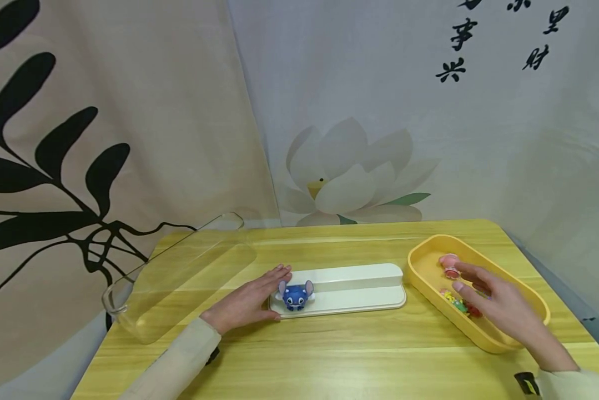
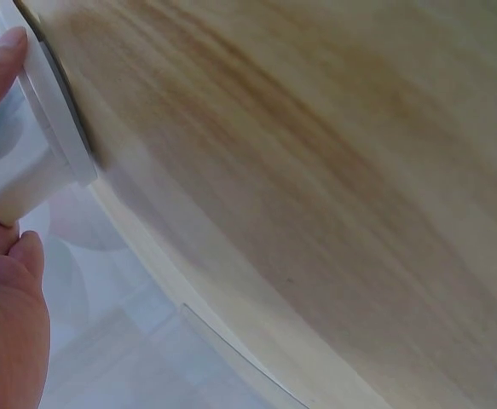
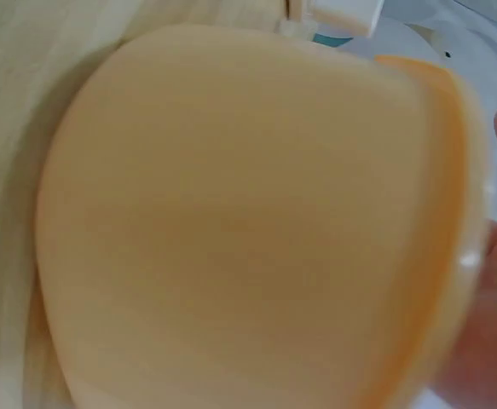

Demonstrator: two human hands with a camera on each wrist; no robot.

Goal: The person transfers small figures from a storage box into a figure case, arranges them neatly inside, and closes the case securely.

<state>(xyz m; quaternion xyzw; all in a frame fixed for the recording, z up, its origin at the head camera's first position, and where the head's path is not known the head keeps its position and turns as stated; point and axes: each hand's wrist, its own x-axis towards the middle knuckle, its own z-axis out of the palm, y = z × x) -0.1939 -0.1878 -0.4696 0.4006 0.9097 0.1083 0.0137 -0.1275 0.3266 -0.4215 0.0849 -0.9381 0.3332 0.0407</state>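
A white stepped display base [image 1: 349,299] lies on the table, with a blue big-eared figurine [image 1: 295,297] at its left end. My left hand [image 1: 249,300] grips that end, thumb along the front and the other fingers behind; the left wrist view shows the thumb [image 2: 2,68] against the white base [image 2: 39,162]. Over the yellow tray [image 1: 479,336], my right hand [image 1: 504,305] has its thumb and index finger apart, fingertips right by a pink figurine [image 1: 450,265]. Several small colourful figurines [image 1: 459,303] lie beneath this hand, partly hidden by it.
A clear plastic cover [image 1: 189,278] lies at the table's left, reaching over its edge. Behind the wooden table [image 1: 329,355] hangs a printed curtain [image 1: 179,111]. The yellow tray's wall [image 3: 231,213] fills most of the right wrist view.
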